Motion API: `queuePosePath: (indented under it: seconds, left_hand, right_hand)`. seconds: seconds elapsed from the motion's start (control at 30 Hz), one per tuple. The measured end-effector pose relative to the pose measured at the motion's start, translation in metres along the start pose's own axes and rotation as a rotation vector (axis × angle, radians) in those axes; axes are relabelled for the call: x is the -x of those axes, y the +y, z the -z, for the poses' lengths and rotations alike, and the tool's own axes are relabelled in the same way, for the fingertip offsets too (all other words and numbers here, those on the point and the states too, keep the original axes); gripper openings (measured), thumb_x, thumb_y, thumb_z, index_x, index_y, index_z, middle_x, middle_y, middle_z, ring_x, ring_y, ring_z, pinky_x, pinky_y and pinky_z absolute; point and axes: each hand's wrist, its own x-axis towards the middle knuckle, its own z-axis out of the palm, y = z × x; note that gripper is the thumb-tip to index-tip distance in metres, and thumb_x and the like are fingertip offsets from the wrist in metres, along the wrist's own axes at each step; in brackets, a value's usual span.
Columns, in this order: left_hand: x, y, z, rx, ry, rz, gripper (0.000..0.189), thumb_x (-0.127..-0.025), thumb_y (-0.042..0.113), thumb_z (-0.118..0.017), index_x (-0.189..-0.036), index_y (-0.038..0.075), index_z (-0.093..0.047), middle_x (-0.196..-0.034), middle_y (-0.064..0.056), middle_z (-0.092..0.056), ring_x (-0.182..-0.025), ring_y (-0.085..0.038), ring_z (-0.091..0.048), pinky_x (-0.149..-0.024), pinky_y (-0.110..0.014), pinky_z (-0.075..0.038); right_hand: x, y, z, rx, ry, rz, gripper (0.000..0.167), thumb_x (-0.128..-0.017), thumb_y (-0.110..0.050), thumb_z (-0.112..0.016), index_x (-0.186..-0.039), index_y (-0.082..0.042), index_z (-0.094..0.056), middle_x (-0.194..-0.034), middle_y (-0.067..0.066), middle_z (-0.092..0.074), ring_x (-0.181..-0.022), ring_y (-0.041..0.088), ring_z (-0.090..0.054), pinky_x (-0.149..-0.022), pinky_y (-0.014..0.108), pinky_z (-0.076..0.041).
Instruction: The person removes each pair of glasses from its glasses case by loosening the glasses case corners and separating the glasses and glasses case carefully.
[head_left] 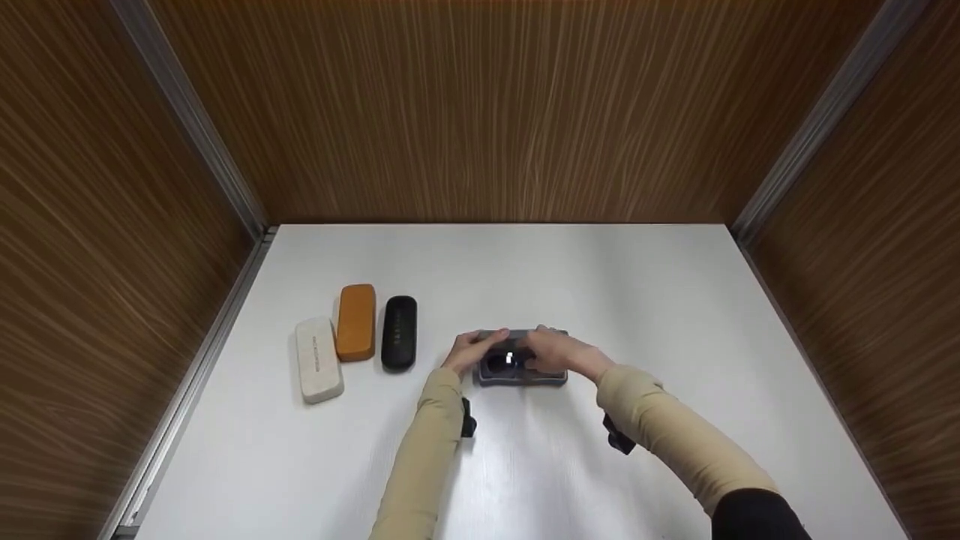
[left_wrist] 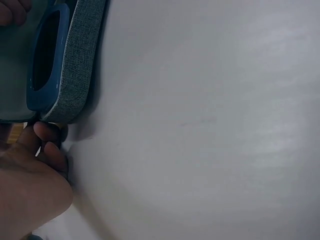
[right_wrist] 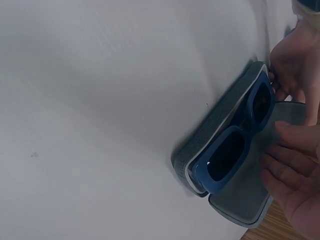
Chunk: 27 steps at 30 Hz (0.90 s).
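A grey-blue glasses case (head_left: pixel 525 380) lies with its lid raised on the white table. Inside sits a pair of blue-framed sunglasses (right_wrist: pixel 222 155) with dark lenses, one end tilted over the case's rim. My left hand (head_left: pixel 471 350) grips the case's left end, its thumb over the lid (right_wrist: pixel 245 200) and its fingers bent at the hinge corner. Above the lid's inner face, my right hand (head_left: pixel 551 351) has its fingers loosely bent beside the sunglasses, pinching nothing. In the left wrist view, one lens rim of the sunglasses (left_wrist: pixel 47 95) shows above the textured case wall (left_wrist: pixel 80 65).
To the left on the table (head_left: pixel 600 285) lie three closed glasses cases: a white one (head_left: pixel 319 364), an orange one (head_left: pixel 356 322) and a black one (head_left: pixel 399 334). Wood-grain panels (head_left: pixel 487 112) stand at the back and both sides.
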Motion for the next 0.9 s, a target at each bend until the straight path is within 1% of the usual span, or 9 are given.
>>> queuePosePath:
  seconds: [0.1, 0.17, 0.3, 0.4, 0.5, 0.53, 0.7, 0.8, 0.9]
  left_hand:
    - [0.0, 0.0, 0.0, -0.01, 0.002, -0.007, 0.064, -0.085, 0.058, -0.072, -0.127, 0.01, -0.068, -0.137, -0.013, -0.064, -0.135, -0.03, -0.053, -0.121, -0.045, -0.037]
    - [-0.001, 0.0, 0.0, -0.016, 0.002, 0.003, 0.068, -0.084, 0.059, -0.072, -0.13, 0.01, -0.066, -0.141, -0.013, -0.061, -0.138, -0.031, -0.05, -0.122, -0.045, -0.036]
    - [-0.002, -0.001, -0.001, -0.03, -0.01, 0.019, 0.072, -0.083, 0.062, -0.071, -0.135, 0.012, -0.064, -0.147, -0.014, -0.056, -0.142, -0.033, -0.046, -0.123, -0.047, -0.034]
    - [-0.002, -0.002, -0.001, -0.024, -0.014, 0.027, 0.075, -0.083, 0.063, -0.071, -0.136, 0.011, -0.063, -0.148, -0.014, -0.055, -0.144, -0.033, -0.045, -0.124, -0.047, -0.033]
    - [-0.003, -0.002, 0.0, -0.011, -0.012, 0.032, 0.077, -0.083, 0.062, -0.072, -0.138, 0.01, -0.061, -0.15, -0.015, -0.053, -0.145, -0.033, -0.044, -0.124, -0.047, -0.032]
    - [-0.003, -0.001, 0.0, -0.009, -0.009, 0.033, 0.078, -0.083, 0.062, -0.072, -0.139, 0.009, -0.06, -0.151, -0.015, -0.053, -0.145, -0.033, -0.043, -0.124, -0.047, -0.032]
    - [-0.003, -0.001, 0.0, 0.001, -0.006, 0.031, 0.08, -0.082, 0.061, -0.073, -0.14, 0.007, -0.059, -0.151, -0.016, -0.052, -0.145, -0.033, -0.043, -0.124, -0.046, -0.032]
    - [-0.001, -0.001, -0.001, 0.0, -0.002, 0.025, 0.08, -0.082, 0.06, -0.073, -0.14, 0.006, -0.058, -0.151, -0.017, -0.052, -0.145, -0.033, -0.043, -0.124, -0.046, -0.033]
    - [0.001, 0.0, -0.002, -0.006, 0.002, 0.009, 0.077, -0.083, 0.059, -0.073, -0.138, 0.006, -0.06, -0.15, -0.017, -0.053, -0.144, -0.034, -0.044, -0.124, -0.046, -0.033]
  right_hand:
    - [-0.003, -0.002, -0.003, 0.015, 0.042, 0.011, 0.022, -0.093, -0.005, -0.067, -0.114, -0.005, -0.074, -0.108, 0.014, -0.075, -0.103, 0.035, -0.066, -0.095, 0.053, -0.055]
    - [-0.005, -0.003, -0.006, 0.025, 0.068, 0.028, 0.019, -0.094, -0.005, -0.066, -0.111, -0.004, -0.074, -0.106, 0.014, -0.075, -0.102, 0.036, -0.067, -0.095, 0.055, -0.055]
    - [-0.008, -0.006, -0.011, 0.024, 0.089, 0.036, 0.017, -0.095, -0.006, -0.064, -0.11, -0.002, -0.073, -0.104, 0.017, -0.075, -0.104, 0.039, -0.068, -0.102, 0.058, -0.052]
    - [-0.01, -0.007, -0.013, 0.052, 0.101, 0.026, 0.013, -0.094, -0.005, -0.065, -0.104, 0.0, -0.073, -0.099, 0.018, -0.074, -0.103, 0.04, -0.068, -0.1, 0.057, -0.053]
    - [-0.012, -0.007, -0.016, 0.087, 0.13, 0.023, 0.008, -0.092, -0.003, -0.067, -0.097, 0.0, -0.073, -0.093, 0.017, -0.074, -0.098, 0.038, -0.068, -0.09, 0.054, -0.057]
    - [-0.013, -0.007, -0.017, 0.099, 0.144, 0.028, 0.007, -0.09, -0.003, -0.068, -0.096, -0.001, -0.073, -0.092, 0.017, -0.074, -0.096, 0.038, -0.068, -0.089, 0.054, -0.057]
    - [-0.015, -0.008, -0.021, 0.093, 0.192, 0.017, 0.008, -0.087, 0.002, -0.069, -0.094, 0.0, -0.072, -0.091, 0.018, -0.074, -0.092, 0.038, -0.069, -0.087, 0.053, -0.058]
    - [-0.016, -0.008, -0.023, 0.082, 0.199, 0.004, 0.01, -0.087, 0.005, -0.069, -0.095, 0.001, -0.073, -0.091, 0.018, -0.074, -0.092, 0.037, -0.069, -0.09, 0.053, -0.058]
    - [-0.017, -0.008, -0.025, 0.082, 0.213, -0.001, 0.009, -0.086, 0.006, -0.069, -0.093, 0.002, -0.072, -0.089, 0.018, -0.074, -0.091, 0.036, -0.07, -0.091, 0.053, -0.057]
